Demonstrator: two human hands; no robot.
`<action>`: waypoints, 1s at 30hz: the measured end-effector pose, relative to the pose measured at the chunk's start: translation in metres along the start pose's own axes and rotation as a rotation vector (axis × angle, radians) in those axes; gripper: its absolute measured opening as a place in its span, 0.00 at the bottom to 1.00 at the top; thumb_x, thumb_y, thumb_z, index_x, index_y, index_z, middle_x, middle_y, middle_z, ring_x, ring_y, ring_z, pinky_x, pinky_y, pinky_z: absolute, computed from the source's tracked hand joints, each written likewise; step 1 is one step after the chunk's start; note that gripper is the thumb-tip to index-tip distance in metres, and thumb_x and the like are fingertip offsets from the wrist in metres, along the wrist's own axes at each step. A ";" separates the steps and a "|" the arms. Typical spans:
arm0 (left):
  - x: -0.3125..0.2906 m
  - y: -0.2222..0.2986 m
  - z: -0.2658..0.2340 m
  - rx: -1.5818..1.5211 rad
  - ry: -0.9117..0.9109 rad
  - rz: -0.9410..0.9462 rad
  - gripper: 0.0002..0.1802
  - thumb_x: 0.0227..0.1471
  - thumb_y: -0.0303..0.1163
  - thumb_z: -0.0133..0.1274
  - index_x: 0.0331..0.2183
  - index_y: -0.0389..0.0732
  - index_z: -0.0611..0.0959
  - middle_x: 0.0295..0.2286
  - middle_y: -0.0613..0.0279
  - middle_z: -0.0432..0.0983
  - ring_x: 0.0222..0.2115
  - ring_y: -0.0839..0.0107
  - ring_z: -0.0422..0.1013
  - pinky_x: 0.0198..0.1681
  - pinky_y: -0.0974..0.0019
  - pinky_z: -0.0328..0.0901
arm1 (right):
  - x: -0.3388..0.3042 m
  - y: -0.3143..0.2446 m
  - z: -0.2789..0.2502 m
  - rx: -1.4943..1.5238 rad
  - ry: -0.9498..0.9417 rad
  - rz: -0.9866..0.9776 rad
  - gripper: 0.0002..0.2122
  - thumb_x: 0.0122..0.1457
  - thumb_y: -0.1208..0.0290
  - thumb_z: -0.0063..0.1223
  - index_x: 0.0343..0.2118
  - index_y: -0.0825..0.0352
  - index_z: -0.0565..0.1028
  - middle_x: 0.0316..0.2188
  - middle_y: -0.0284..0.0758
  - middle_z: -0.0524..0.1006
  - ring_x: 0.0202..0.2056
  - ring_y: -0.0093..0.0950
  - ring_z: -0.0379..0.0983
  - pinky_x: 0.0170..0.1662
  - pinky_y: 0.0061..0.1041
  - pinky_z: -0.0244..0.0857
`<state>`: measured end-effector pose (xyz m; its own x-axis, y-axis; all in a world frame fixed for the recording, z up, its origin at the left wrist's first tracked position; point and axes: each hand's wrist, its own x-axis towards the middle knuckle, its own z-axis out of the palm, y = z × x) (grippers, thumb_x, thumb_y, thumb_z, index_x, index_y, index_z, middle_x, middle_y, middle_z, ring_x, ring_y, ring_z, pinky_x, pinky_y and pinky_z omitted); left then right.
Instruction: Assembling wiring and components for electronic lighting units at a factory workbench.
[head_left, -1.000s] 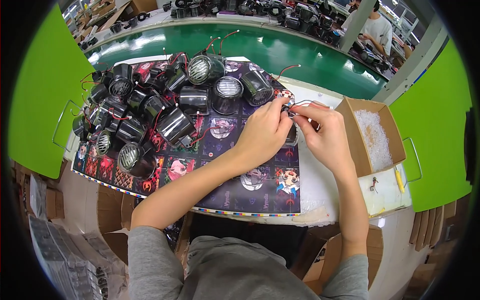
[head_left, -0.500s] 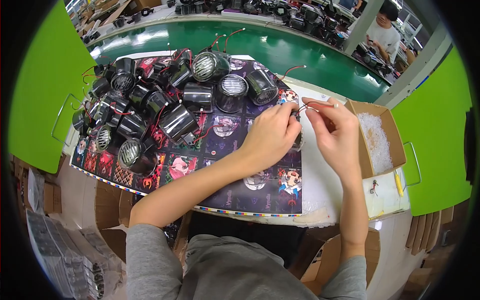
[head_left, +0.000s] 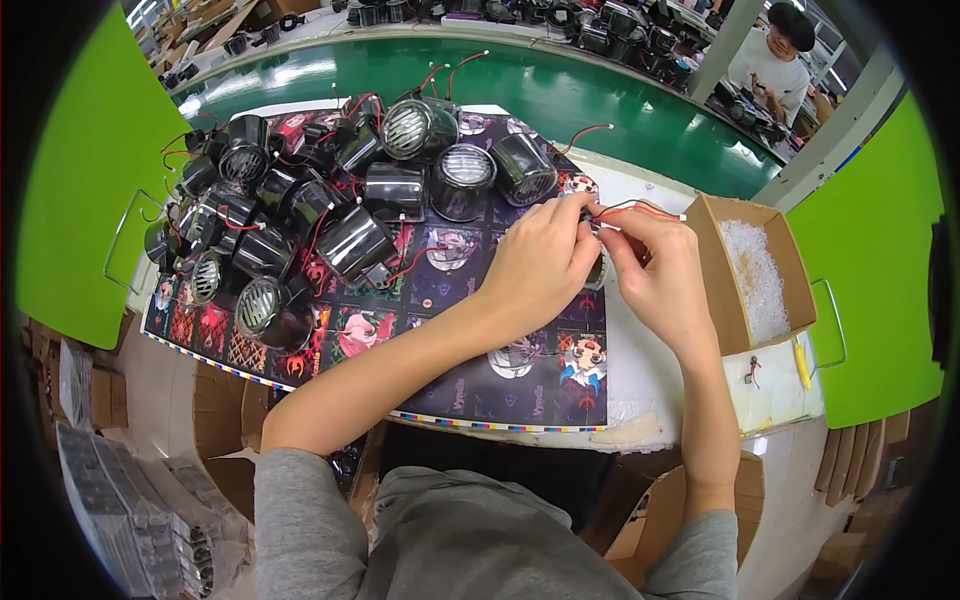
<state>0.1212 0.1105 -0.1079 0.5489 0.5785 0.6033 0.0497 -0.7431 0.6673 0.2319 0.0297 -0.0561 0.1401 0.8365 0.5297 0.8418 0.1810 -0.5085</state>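
My left hand point(head_left: 538, 252) is closed around a round housing point(head_left: 598, 272), mostly hidden behind the fingers; only its clear lower rim shows. Thin red and black wires point(head_left: 640, 208) run out from its top toward the right and end in a small white plug point(head_left: 682, 217). With thumb and forefinger pinched at the wires' base, my right hand point(head_left: 662, 278) nearly meets the left fingertips. To the left lies a heap of black cylindrical housings point(head_left: 357, 245) with ribbed clear ends, many trailing red wires.
A printed sheet point(head_left: 450, 385) covers much of the white table. At the right stands a cardboard box point(head_left: 708, 275) holding small translucent pieces, with a yellow tool point(head_left: 802, 367) and a small wired part point(head_left: 752, 371) nearby. Beyond the green belt point(head_left: 590, 92), a person point(head_left: 775, 75) works.
My right hand has moved slightly left and down, its fingertips closing in on the left hand at the wires' base. The left hand stays nearly still. The person across the belt has shifted.
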 end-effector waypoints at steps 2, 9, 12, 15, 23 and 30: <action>0.000 0.000 -0.001 -0.023 -0.002 -0.016 0.16 0.49 0.27 0.42 0.40 0.30 0.70 0.32 0.43 0.71 0.32 0.50 0.69 0.36 0.58 0.63 | 0.000 -0.001 0.000 -0.016 -0.009 -0.013 0.05 0.46 0.83 0.48 0.27 0.75 0.74 0.21 0.47 0.73 0.22 0.42 0.70 0.35 0.31 0.64; 0.000 -0.002 0.000 -0.025 0.008 -0.016 0.15 0.48 0.26 0.42 0.40 0.30 0.70 0.31 0.43 0.71 0.31 0.50 0.69 0.36 0.57 0.63 | 0.000 0.002 0.001 -0.039 -0.002 -0.065 0.06 0.46 0.83 0.47 0.28 0.74 0.74 0.20 0.47 0.73 0.24 0.42 0.70 0.35 0.34 0.64; 0.000 -0.001 -0.002 -0.029 -0.005 -0.036 0.15 0.48 0.26 0.42 0.39 0.30 0.70 0.31 0.44 0.71 0.31 0.49 0.69 0.35 0.57 0.63 | -0.003 -0.002 0.004 -0.093 0.016 -0.008 0.06 0.46 0.83 0.48 0.28 0.74 0.75 0.22 0.46 0.72 0.24 0.42 0.70 0.32 0.34 0.64; 0.000 -0.001 -0.001 0.004 0.002 -0.024 0.14 0.48 0.26 0.42 0.38 0.30 0.70 0.30 0.44 0.71 0.31 0.49 0.69 0.35 0.56 0.63 | -0.007 -0.005 0.009 -0.190 0.056 0.027 0.07 0.47 0.82 0.48 0.29 0.72 0.75 0.23 0.44 0.71 0.24 0.41 0.70 0.28 0.34 0.64; 0.000 0.000 -0.002 0.151 0.030 0.102 0.13 0.46 0.25 0.44 0.37 0.31 0.71 0.26 0.47 0.70 0.29 0.52 0.68 0.33 0.56 0.63 | -0.011 -0.008 0.013 -0.307 0.106 -0.008 0.08 0.46 0.80 0.50 0.31 0.69 0.75 0.25 0.41 0.71 0.23 0.40 0.70 0.25 0.34 0.64; -0.001 0.003 -0.003 0.184 0.019 0.135 0.13 0.45 0.25 0.44 0.36 0.32 0.72 0.25 0.49 0.69 0.27 0.53 0.67 0.32 0.56 0.62 | -0.002 0.004 0.000 -0.054 0.050 0.071 0.07 0.45 0.80 0.53 0.30 0.69 0.75 0.17 0.37 0.69 0.19 0.28 0.68 0.21 0.24 0.60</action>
<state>0.1183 0.1092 -0.1051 0.5450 0.4746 0.6912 0.1291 -0.8620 0.4901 0.2354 0.0289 -0.0593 0.2253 0.8195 0.5270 0.8557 0.0923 -0.5092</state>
